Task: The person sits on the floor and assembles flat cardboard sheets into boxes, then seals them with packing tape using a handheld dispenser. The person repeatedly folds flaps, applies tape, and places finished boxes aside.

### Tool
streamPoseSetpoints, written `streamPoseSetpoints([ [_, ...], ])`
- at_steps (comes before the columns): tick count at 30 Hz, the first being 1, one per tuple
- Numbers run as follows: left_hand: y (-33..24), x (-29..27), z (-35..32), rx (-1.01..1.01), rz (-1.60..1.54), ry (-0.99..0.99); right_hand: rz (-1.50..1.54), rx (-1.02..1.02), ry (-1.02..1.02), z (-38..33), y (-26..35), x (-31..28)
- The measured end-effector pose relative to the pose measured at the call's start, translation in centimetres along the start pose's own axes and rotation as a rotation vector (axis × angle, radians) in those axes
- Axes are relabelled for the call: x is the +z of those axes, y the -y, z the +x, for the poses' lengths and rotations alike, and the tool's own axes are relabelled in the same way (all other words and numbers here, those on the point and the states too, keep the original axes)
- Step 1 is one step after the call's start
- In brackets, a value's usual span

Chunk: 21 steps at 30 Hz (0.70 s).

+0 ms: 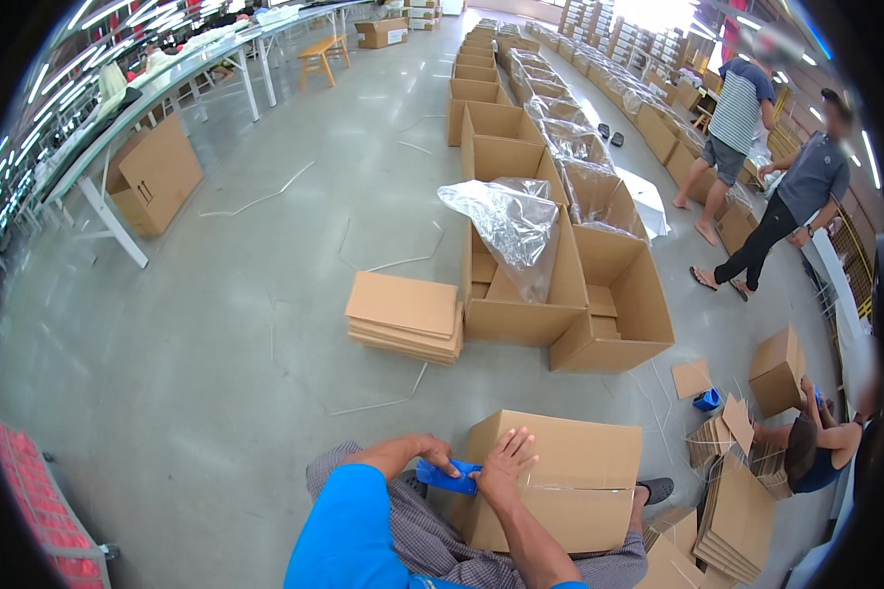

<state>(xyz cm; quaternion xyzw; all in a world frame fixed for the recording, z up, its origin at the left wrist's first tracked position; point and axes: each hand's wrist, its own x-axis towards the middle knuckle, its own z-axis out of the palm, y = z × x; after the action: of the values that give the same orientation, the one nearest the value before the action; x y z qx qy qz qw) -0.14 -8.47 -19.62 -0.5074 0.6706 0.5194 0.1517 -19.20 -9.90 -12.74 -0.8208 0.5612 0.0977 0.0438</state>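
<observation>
A closed cardboard box (584,452) sits between my knees, with a shiny strip of clear tape (584,488) along the seam of its top. My left hand (434,454) grips a blue tape dispenser (450,479) at the box's left side. Spread across the top near that same edge is my right hand (506,459), fingers apart and palm down. Its thumb side comes close to the dispenser; whether they touch I cannot tell.
Flat cardboard pieces (403,304) lie stacked ahead. Long rows of open boxes, one with a plastic liner (511,236), stretch away beyond. Flattened cartons (737,515) lie at right, near a seated person (830,447) handling a box. Two people (805,177) stand farther back. Straps litter the floor.
</observation>
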Motion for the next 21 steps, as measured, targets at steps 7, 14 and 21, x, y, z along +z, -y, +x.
streamPoseSetpoints([
  [7, -1.2, 0.5, -1.5, -0.030, 0.078, -0.145, 0.168, -0.095, -0.063, -0.5, -1.7, 0.1],
  [14, -2.9, 0.6, -3.3, -0.136, 0.211, -0.267, 0.267, -0.109, -0.146, -0.5, -1.5, 0.3],
  [21, -4.9, 6.3, -0.5, -0.440, 0.922, -0.380, 0.202, -0.105, -0.120, -1.1, -2.0, 0.8],
])
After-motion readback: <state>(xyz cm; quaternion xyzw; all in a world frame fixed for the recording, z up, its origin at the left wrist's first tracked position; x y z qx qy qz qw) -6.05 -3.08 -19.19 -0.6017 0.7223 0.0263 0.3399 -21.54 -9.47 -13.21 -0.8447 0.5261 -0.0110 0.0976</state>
